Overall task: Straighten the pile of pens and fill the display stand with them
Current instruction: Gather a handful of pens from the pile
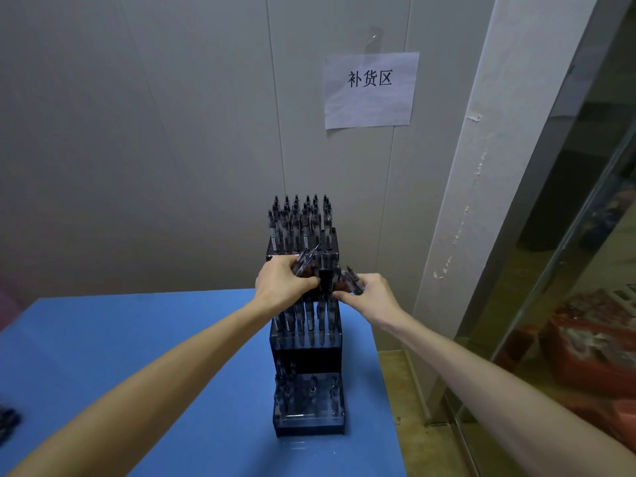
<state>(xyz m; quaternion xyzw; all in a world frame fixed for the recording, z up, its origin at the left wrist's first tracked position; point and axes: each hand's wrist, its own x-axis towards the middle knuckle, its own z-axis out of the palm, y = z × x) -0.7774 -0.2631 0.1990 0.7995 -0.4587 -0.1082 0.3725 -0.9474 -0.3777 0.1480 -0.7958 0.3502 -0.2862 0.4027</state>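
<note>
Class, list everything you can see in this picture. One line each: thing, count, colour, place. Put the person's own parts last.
Stand: one, dark see-through, three tiers, on the table's right part.
Pens in stand: many, dark with clear barrels, upright; the top tier is crowded, the lowest tier sparse.
Table: one, blue, against the wall.
Sign: one, white paper with black characters, taped to the wall.
Dark items: count unclear, at the table's left edge.
Red crates: count unclear, blurred, behind glass at right.
Left hand: grips a bunch of pens at the middle tier.
Right hand: holds a few pens beside the stand.
</note>
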